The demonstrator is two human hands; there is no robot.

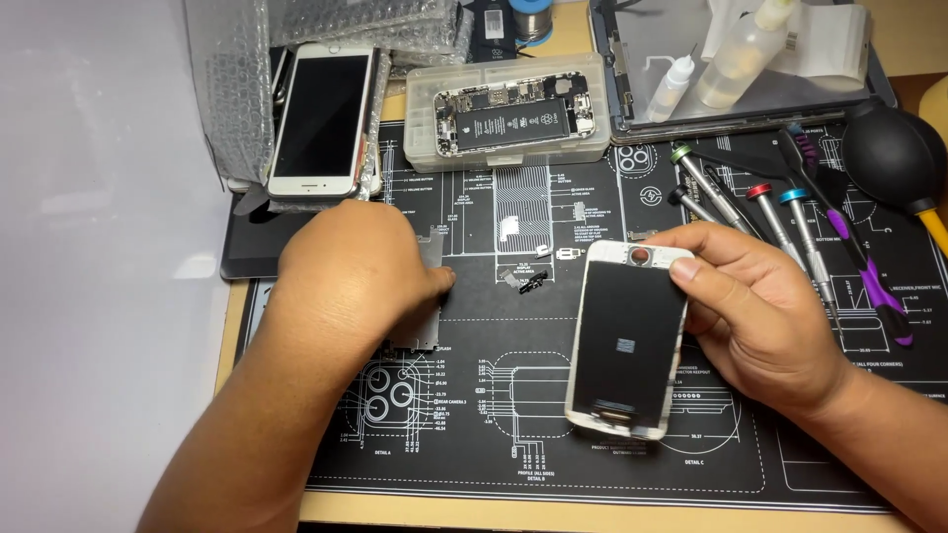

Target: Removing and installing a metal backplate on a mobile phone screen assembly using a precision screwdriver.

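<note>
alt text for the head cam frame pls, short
The right hand holds a white phone screen panel face down over a black repair mat, while the left hand rests on a thin metal plate. An opened phone sits in a clear tray beyond, with screwdrivers alongside.

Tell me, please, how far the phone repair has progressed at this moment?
Done: the phone body lies opened in a clear tray, and small parts sit loose on the mat. In hand: the right hand holds the detached screen back side up; the left hand presses on a metal plate. Left: screen and body are still apart.
</note>
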